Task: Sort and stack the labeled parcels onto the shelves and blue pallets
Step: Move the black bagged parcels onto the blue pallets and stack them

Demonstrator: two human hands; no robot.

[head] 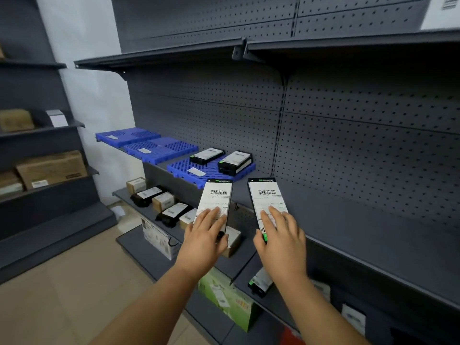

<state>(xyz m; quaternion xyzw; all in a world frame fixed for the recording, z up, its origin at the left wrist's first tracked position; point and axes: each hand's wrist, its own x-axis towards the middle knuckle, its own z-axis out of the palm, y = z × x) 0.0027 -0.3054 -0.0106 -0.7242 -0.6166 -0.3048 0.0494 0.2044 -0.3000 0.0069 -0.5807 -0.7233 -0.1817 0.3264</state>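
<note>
Left hand (207,235): held a slim black parcel with a white label, fingers flat on top and thumb tucked at its side.
Left parcel (217,199): was out in front of the dark shelf, its barcode end pointing at the near blue pallet.
Right hand (280,235): held a second parcel the same way, fingers spread on the label.
Right parcel (266,200): was just beside the left one, not touching it, over the bare gray shelf (348,220).
Far left shelves (42,128): had brown boxes and one white box on them.
Blue pallets: three sat in a row on the shelf; the far one (127,135) and the middle one (159,149) each had only a small white tag.
Near blue pallet (181,170): had two little stacks of black parcels (221,158) at its back, plus a white tag.
Lower shelf (124,195): had small brown boxes and black bags with labels, side by side.
Bottom shelf: had a green box (224,295) and another black parcel (260,282) below the hands.
</note>
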